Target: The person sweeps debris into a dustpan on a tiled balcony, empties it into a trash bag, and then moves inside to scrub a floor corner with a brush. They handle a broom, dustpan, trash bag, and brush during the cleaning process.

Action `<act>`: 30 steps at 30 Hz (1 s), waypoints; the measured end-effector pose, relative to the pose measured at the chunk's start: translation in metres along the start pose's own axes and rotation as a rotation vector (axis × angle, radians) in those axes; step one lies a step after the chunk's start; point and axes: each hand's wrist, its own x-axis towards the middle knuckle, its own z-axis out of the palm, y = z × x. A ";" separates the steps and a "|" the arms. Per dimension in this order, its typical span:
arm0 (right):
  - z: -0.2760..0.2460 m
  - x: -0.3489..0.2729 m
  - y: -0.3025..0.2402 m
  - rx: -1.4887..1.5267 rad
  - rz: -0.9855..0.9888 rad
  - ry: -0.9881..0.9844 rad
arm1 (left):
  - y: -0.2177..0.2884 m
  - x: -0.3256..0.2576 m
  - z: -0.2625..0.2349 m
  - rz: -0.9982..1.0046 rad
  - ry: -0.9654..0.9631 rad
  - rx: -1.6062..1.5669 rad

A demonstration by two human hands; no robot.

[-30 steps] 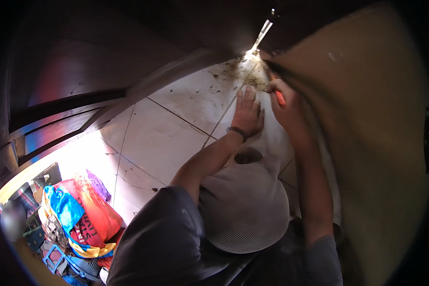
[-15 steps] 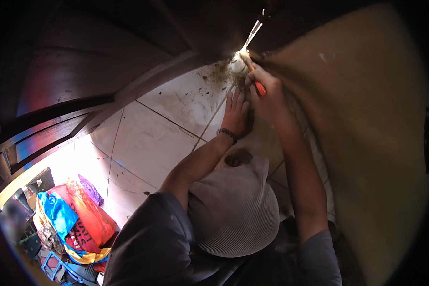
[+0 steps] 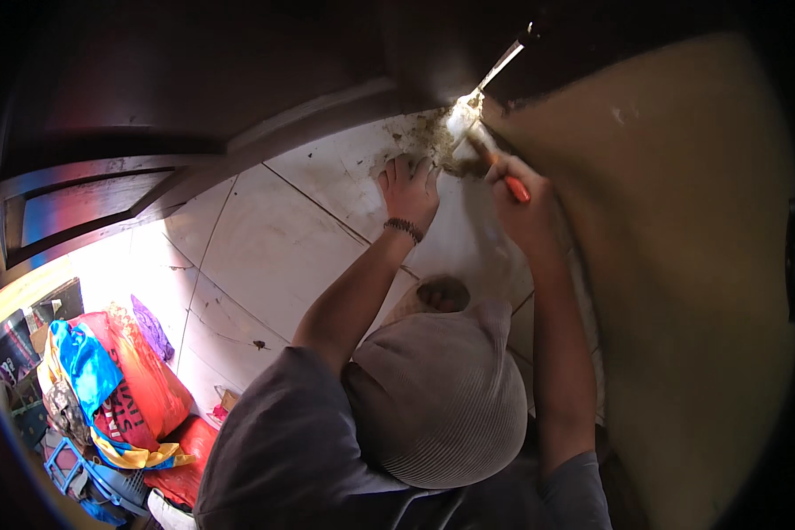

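From the head view: the right hand is wrapped around an orange-handled tool with a pale, brush-like end, out at the corner where the dark brown wooden panel meets the tan wall. Left hand is open, fingers spread on the white tiled floor, right by the loose brown dirt. My worry: a hard flick could scatter that dirt onto those fingers or across the tiles, since it looks loose. Tight corner too, so knuckles might scrape the wall if the stroke swings wide
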 end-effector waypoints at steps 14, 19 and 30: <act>0.029 0.037 0.018 -0.167 -0.492 -0.024 | -0.009 0.021 0.003 0.181 -0.059 0.046; 0.034 0.048 0.009 -0.129 -0.381 0.080 | -0.018 0.020 0.013 0.133 0.002 0.038; 0.062 0.045 0.005 -0.146 -0.363 0.102 | -0.046 -0.004 -0.036 -0.011 0.075 -0.069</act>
